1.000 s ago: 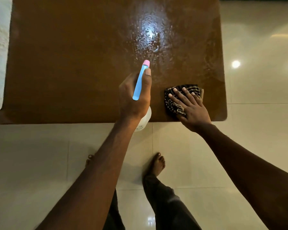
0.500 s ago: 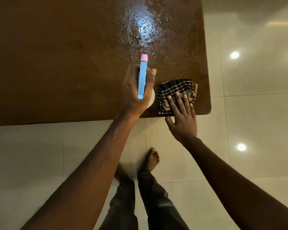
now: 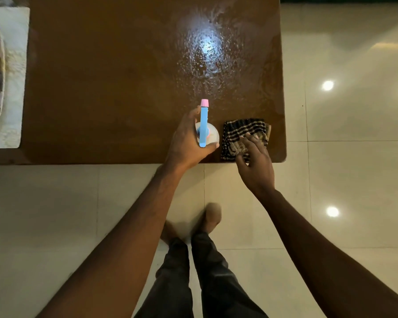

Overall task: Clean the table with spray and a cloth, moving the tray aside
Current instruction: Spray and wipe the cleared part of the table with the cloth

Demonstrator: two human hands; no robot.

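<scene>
Left fingers [image 3: 194,112] wrap spray bottle [image 3: 203,125]; right fingers [image 3: 251,140] rest on cloth [image 3: 241,127].

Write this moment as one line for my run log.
left hand grips bottle | right hand touches cloth | table wet beyond bottle

Glossy cream floor tiles [image 3: 359,175] carry two bright round light reflections [image 3: 327,85]

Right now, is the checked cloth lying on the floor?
No, the cloth lies on the table near its right corner.
</scene>
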